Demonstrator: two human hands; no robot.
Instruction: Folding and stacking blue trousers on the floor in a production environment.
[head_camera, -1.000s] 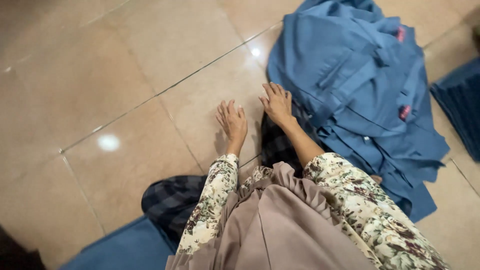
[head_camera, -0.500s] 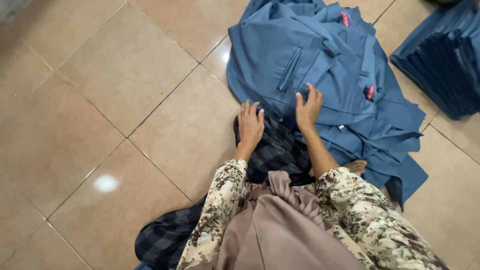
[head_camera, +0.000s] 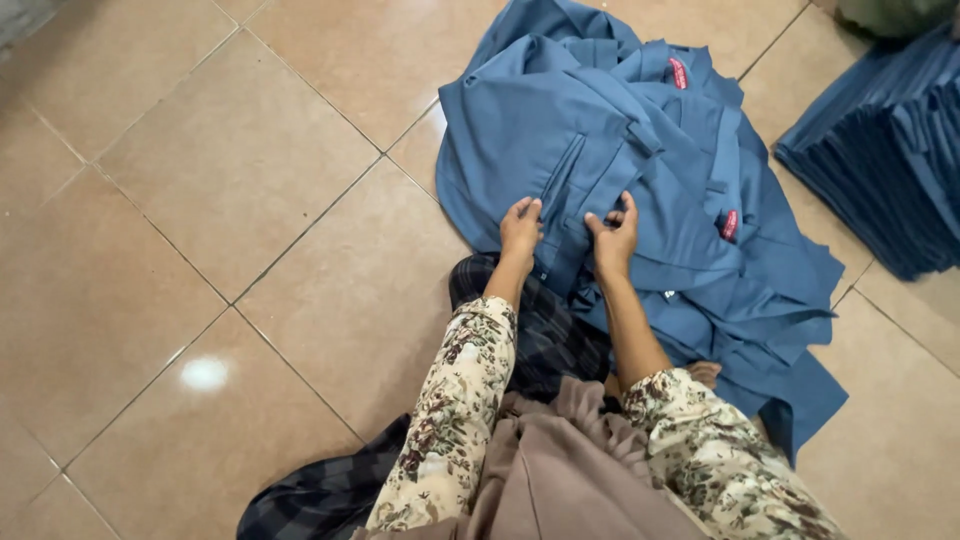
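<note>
A heap of blue garments (head_camera: 620, 130) with small red labels lies on the tiled floor in front of me. My left hand (head_camera: 521, 228) rests on the near edge of the top blue garment, fingers bent onto the cloth. My right hand (head_camera: 613, 235) pinches a fold of the same garment just to the right. Both forearms wear floral sleeves. A dark checked cloth (head_camera: 540, 330) covers my lap below the hands.
A neat stack of folded blue garments (head_camera: 890, 160) sits at the right edge. Beige glossy floor tiles (head_camera: 230, 230) spread to the left. A mauve cloth (head_camera: 560, 470) hangs down at the bottom of the view.
Both hands have moved forward from the floor and lap onto the blue garment pile, and the right hand has closed on a fold. The view has shifted toward the pile.
</note>
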